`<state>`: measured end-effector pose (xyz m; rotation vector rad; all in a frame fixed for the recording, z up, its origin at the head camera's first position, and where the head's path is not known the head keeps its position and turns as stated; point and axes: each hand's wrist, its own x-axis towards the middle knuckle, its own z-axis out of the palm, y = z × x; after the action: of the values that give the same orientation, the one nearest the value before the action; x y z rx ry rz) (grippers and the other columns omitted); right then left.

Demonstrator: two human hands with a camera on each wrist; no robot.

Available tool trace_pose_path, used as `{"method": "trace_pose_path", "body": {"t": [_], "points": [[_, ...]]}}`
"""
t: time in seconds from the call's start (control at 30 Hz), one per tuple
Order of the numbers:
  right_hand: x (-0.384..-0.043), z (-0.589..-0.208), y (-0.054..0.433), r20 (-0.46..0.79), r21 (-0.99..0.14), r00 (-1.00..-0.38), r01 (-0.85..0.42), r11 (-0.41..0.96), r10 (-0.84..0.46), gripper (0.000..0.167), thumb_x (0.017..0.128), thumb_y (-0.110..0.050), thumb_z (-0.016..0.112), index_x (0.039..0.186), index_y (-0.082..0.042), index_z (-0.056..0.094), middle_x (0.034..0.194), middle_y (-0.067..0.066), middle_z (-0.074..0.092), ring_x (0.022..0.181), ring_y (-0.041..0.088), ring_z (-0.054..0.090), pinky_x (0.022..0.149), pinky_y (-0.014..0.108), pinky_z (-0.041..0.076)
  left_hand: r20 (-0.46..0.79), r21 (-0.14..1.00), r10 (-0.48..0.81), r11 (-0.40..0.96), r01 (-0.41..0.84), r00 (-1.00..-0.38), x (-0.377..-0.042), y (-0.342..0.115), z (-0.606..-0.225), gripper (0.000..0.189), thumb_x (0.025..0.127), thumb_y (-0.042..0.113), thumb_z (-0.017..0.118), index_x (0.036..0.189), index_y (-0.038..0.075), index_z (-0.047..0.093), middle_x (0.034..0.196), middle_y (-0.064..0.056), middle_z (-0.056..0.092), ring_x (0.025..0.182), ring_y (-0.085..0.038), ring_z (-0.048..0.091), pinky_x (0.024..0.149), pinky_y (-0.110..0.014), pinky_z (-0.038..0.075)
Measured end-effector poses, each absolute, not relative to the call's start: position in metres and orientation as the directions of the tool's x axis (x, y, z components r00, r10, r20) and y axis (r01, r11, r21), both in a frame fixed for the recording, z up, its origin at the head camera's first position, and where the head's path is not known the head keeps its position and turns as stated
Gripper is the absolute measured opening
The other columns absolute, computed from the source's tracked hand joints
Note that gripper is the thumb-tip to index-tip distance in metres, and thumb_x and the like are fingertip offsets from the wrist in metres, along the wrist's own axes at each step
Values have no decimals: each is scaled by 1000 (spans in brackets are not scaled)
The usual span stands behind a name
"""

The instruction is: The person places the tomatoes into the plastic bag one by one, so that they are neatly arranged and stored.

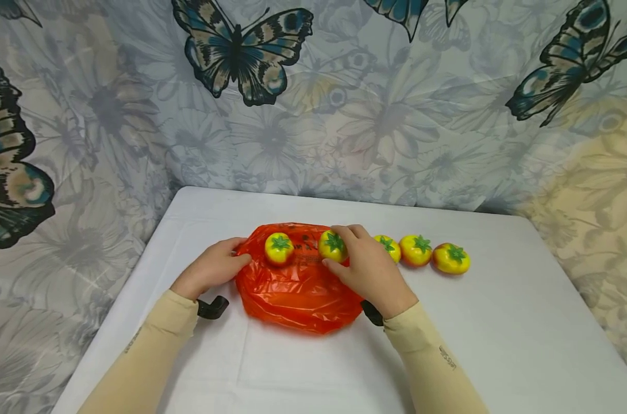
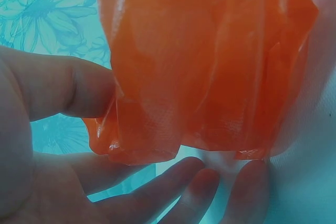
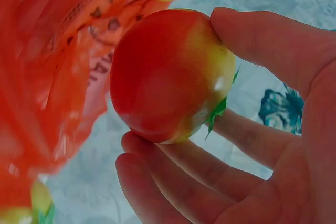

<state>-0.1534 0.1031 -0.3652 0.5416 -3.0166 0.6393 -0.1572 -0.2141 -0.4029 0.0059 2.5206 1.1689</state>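
A red-orange plastic bag (image 1: 297,299) lies on the table, and one red-and-yellow tomato (image 1: 279,249) with green leaves rests on it. My left hand (image 1: 215,265) pinches the bag's left edge between thumb and fingers; the bag's film (image 2: 184,77) fills much of the left wrist view. Over the bag's right part, my right hand (image 1: 370,273) grips a second tomato (image 1: 332,246) between thumb and fingertips. In the right wrist view this held tomato (image 3: 163,77) shows its red side, with the bag to its left.
To the right of my right hand stand three more tomatoes in a row: one partly hidden tomato (image 1: 388,248), a middle tomato (image 1: 415,250) and an end tomato (image 1: 451,259). The white table (image 1: 499,322) meets a butterfly-patterned cloth backdrop (image 1: 396,138) behind.
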Motion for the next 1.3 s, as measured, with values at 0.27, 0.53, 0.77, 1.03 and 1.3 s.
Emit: {"method": "trace_pose_path", "body": {"t": [0.27, 0.53, 0.77, 1.03, 1.3], "points": [[-169, -375, 82, 52, -389, -930, -354, 850, -364, 70, 96, -39, 82, 153, -11, 55, 147, 16, 61, 117, 38, 72, 103, 55, 61, -305, 734, 149, 666, -133, -941, -160, -216, -407, 58, 109, 29, 53, 161, 5, 48, 160, -20, 56, 143, -40, 56, 119, -61, 47], [-180, -386, 71, 7, -419, -930, -335, 844, -366, 68, 97, -39, 81, 153, -11, 55, 143, 15, 63, 116, 37, 72, 105, 54, 60, -302, 732, 146, 668, -131, -942, -160, -215, -407, 58, 109, 29, 53, 162, 5, 48, 160, -20, 56, 144, -40, 55, 121, -61, 45], [-185, -394, 67, -11, -404, -928, -336, 851, -372, 69, 97, -38, 81, 153, -9, 54, 140, 16, 64, 113, 36, 72, 102, 53, 61, -302, 732, 149, 669, -129, -942, -160, -216, -408, 57, 109, 28, 53, 161, 5, 48, 158, -19, 58, 140, -39, 57, 119, -61, 48], [-186, -397, 68, -8, -414, -930, -332, 848, -368, 70, 96, -38, 81, 154, -9, 54, 140, 15, 64, 115, 34, 71, 104, 52, 61, -302, 728, 150, 674, -126, -941, -161, -215, -406, 59, 109, 30, 53, 162, 5, 48, 160, -19, 56, 142, -40, 56, 119, -62, 47], [-186, -401, 66, 19, -408, -917, -370, 835, -397, 65, 95, -37, 83, 147, -11, 57, 137, 13, 66, 116, 30, 70, 105, 49, 61, -311, 722, 143, 678, -136, -940, -160, -215, -407, 58, 109, 30, 53, 161, 6, 48, 159, -19, 57, 142, -39, 56, 119, -62, 46]]}}
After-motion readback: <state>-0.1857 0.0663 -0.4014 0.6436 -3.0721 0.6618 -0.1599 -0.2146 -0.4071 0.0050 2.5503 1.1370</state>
